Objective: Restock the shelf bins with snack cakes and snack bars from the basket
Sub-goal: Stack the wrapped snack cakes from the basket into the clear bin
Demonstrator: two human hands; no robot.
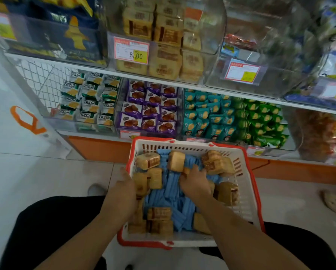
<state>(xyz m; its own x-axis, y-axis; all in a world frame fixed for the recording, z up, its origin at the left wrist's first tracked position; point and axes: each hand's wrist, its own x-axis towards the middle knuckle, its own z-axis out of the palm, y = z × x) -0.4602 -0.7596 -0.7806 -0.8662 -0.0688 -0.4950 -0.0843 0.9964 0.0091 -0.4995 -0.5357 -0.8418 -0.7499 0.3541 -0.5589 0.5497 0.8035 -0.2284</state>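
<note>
- Right now I read this as the gathering step: both hands are down inside the basket point(247, 184), which sits on my lap in front of the shelf, and nothing is on its way to the bins yet.
- My left hand point(122, 193) is at the basket's left wall, fingers curled round tan snack cakes point(147, 160) stacked there; it seems to be gripping one or two, though the fingertips are hidden behind the packets.
- My right hand point(195, 182) rests in the middle of the load, fingers bent over a small cake, with the blue snack bars point(173, 191) just under it. I cannot tell whether it has a firm hold or only touches.
- More tan cakes lie scattered over the blue bars, so the basket is far from empty.
- Matching tan cakes fill the clear bin point(163, 61) on the upper shelf, behind the price tag point(131, 50) straight ahead. That is my guess for the target.
- Next move, as I judge it: close firmly, lift clear of the rim, and reach up and forward over the bin's front lip without knocking the tag.
</note>
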